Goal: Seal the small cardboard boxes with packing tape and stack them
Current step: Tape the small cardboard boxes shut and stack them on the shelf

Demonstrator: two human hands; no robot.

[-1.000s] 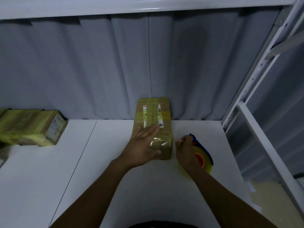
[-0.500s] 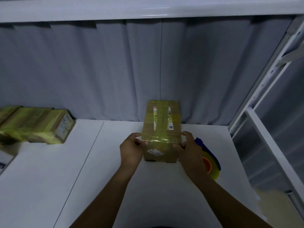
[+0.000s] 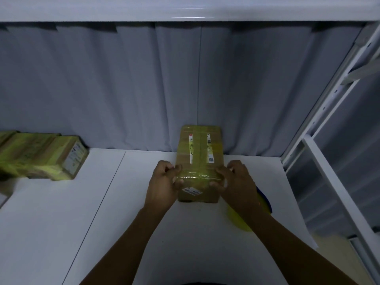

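Observation:
A small cardboard box (image 3: 200, 153), wrapped in yellowish tape with labels on top, lies lengthwise on the white table (image 3: 61, 223) near the back curtain. My left hand (image 3: 163, 186) grips its near left corner and my right hand (image 3: 236, 184) grips its near right corner, fingers pressing on the glossy tape strip across the near edge. A yellow tape dispenser with a blue part (image 3: 264, 200) lies on the table just right of my right wrist, mostly hidden by my arm.
Taped boxes (image 3: 41, 157) lie together at the table's far left edge. A grey curtain (image 3: 144, 89) hangs behind the table. A white metal rack frame (image 3: 320, 161) rises on the right, and a shelf runs overhead.
My right hand left the tape dispenser and came onto the box. My left hand slid from the box top to its near left corner. Both hands now hold the near end.

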